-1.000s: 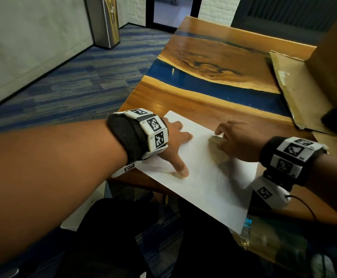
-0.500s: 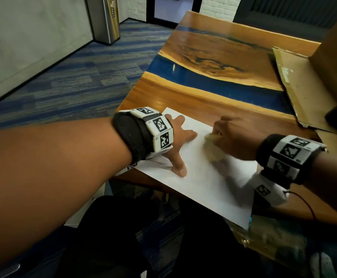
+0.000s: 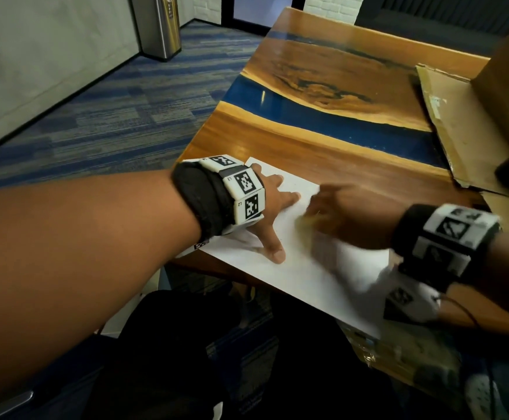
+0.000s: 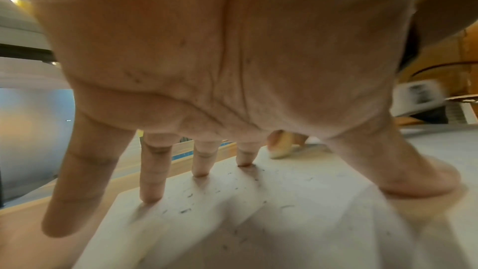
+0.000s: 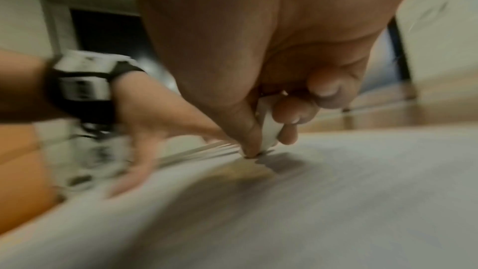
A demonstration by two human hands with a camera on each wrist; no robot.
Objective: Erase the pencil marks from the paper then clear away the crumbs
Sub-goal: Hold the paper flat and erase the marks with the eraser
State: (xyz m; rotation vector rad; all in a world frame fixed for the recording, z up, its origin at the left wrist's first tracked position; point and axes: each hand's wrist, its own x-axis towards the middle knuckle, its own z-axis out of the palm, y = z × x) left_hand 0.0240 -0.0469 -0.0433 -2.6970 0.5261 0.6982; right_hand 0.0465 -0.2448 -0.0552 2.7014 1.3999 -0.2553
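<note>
A white sheet of paper (image 3: pixel 304 277) lies at the near corner of the wooden table (image 3: pixel 322 153). My left hand (image 3: pixel 272 207) presses on its left part with spread straight fingers (image 4: pixel 152 179). My right hand (image 3: pixel 341 213), blurred by motion, pinches a pale eraser (image 5: pixel 267 126) between thumb and fingers and holds its tip on the paper, just right of the left hand. The eraser (image 4: pixel 280 147) shows beyond my left fingers in the left wrist view. Small dark crumbs (image 4: pixel 185 211) lie scattered on the paper (image 4: pixel 258 222) around them. I cannot make out pencil marks.
Flattened cardboard (image 3: pixel 459 125) lies on the table's right side. The table's near edge crosses under the paper, with dark clothing (image 3: pixel 216 359) and blue carpet (image 3: pixel 110 116) below. A metal bin (image 3: pixel 159 22) stands by the far wall.
My right hand has slid the eraser leftward and toward me across the paper, closer to the left hand. The left hand keeps pressing in the same place.
</note>
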